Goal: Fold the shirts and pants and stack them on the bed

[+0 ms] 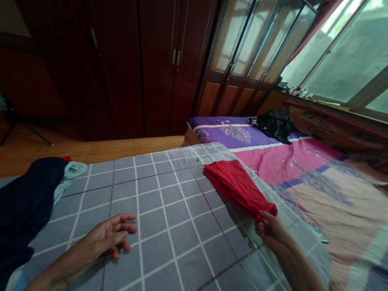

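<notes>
A folded red cloth [236, 187] lies at the right part of the grey checked sheet [154, 239], its near end lifted a little. My right hand [271, 229] pinches that near end between thumb and fingers. My left hand [112, 236] is over the sheet at the left, palm turned inward, fingers apart and slightly curled, holding nothing. Dark blue clothing [23, 210] lies in a heap at the far left, beyond my left hand, with a pale blue-grey cloth [70, 174] beside it.
On the right is a bed with a purple, pink and peach quilt [284, 165], bearing a black bundle [273, 125]. Dark red wardrobes [160, 67] stand behind. A tripod [18, 120] is on the tiled floor at the left. Windows [352, 54] are at the upper right.
</notes>
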### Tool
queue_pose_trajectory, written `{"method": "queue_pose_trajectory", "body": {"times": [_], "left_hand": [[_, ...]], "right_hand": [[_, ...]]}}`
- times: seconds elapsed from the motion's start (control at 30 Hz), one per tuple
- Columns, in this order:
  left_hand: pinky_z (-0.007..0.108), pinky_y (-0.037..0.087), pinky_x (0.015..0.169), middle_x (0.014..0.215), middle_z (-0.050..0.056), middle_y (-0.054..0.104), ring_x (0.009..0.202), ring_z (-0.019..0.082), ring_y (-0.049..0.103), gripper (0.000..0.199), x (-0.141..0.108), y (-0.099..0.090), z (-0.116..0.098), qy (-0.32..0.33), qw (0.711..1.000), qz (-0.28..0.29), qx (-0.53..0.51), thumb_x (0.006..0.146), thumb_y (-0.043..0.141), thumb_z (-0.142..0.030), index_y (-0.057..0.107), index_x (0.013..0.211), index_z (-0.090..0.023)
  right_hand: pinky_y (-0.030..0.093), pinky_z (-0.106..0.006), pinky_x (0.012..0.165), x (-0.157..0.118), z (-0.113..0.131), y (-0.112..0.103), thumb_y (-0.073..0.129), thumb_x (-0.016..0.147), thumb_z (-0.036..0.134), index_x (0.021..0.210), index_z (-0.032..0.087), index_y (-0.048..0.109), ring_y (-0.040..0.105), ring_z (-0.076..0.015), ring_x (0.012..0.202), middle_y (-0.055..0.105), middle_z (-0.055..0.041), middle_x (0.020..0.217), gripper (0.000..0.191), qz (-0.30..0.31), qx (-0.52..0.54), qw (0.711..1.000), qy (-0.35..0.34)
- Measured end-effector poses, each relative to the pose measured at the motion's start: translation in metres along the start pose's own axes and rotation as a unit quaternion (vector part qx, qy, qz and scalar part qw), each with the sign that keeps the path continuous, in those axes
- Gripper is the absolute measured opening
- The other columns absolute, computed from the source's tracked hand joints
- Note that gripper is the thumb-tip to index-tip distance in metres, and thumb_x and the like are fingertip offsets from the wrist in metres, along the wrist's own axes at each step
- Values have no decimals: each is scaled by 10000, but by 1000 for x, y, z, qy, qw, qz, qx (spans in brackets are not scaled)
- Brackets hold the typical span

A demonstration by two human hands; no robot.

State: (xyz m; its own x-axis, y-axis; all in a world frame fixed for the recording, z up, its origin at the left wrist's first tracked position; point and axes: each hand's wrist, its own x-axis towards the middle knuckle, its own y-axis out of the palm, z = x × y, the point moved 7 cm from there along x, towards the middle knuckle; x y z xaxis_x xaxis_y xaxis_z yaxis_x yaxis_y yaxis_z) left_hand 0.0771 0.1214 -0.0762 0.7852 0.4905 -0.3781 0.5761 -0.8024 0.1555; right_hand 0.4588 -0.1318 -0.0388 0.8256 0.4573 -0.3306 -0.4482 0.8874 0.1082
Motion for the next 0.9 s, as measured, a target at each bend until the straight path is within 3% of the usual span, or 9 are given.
{"method": "queue_pose_trajectory", "body": {"times": [0.13,0.23,0.27,0.33,0.43,0.53,0.63,0.73,0.9], "left_hand": [[226,484,545,1127,89,576,761,163,618,454,-4,3,-6,-6,1000,-10,0,812,652,-412,521,1213,-244],[229,485,547,1129,89,580,765,169,622,455,-5,5,-10,-11,1000,-12,-8,793,670,-411,540,1194,-240],[225,483,541,1125,85,583,757,165,623,459,-4,6,-11,-13,1000,-14,-11,782,681,-414,546,1185,-241],[216,477,531,1112,75,589,738,153,624,468,-3,6,-11,-15,1000,-17,-13,766,695,-419,549,1174,-241],[207,472,531,1102,70,587,728,139,620,468,-3,6,-10,-15,1000,-17,-9,773,691,-413,538,1177,-234],[212,477,551,1105,69,579,754,143,619,445,-4,7,-11,-11,1000,-15,-7,801,665,-399,524,1188,-232],[210,470,545,1102,71,578,751,146,619,437,-5,6,-12,-4,1000,-12,-2,806,661,-398,525,1185,-230],[209,475,551,1122,75,572,761,147,624,428,-4,6,-11,-1,1000,-3,4,821,646,-398,518,1196,-235],[205,480,548,1130,77,564,776,147,625,410,-2,5,-7,-3,1000,-1,-2,837,631,-390,515,1200,-237]], "right_hand": [[273,-168,253,-7,-9,-16,764,561,336,759,205,455,434,-103,250,529,64,430,389,-5,-66,998,8],[262,-206,275,-15,-7,-29,666,682,497,1010,207,500,441,-147,258,555,48,450,468,-5,-253,967,-33],[280,-226,298,-16,1,-34,619,716,532,1091,214,496,465,-168,285,555,45,456,507,-25,-346,936,-61],[349,-278,382,-17,26,-41,539,776,549,1166,234,516,557,-215,408,586,16,513,502,-96,-515,842,-127],[438,-353,575,-16,66,-31,445,855,487,1187,250,561,650,-267,715,685,-56,831,424,-175,-641,706,-244],[458,-386,794,-5,76,-4,475,826,290,1252,199,538,592,-294,1006,615,-113,1155,440,-102,-702,606,-359],[440,-397,861,18,57,-8,543,688,119,1290,126,520,522,-331,1114,558,-184,1205,602,-38,-771,526,-358],[452,-371,789,41,40,-34,548,673,81,1328,153,489,566,-306,1037,583,-163,1130,662,-29,-786,526,-322],[432,-288,658,54,43,-53,488,803,115,1183,233,612,608,-209,853,622,-75,1019,417,-40,-766,552,-328]]}}
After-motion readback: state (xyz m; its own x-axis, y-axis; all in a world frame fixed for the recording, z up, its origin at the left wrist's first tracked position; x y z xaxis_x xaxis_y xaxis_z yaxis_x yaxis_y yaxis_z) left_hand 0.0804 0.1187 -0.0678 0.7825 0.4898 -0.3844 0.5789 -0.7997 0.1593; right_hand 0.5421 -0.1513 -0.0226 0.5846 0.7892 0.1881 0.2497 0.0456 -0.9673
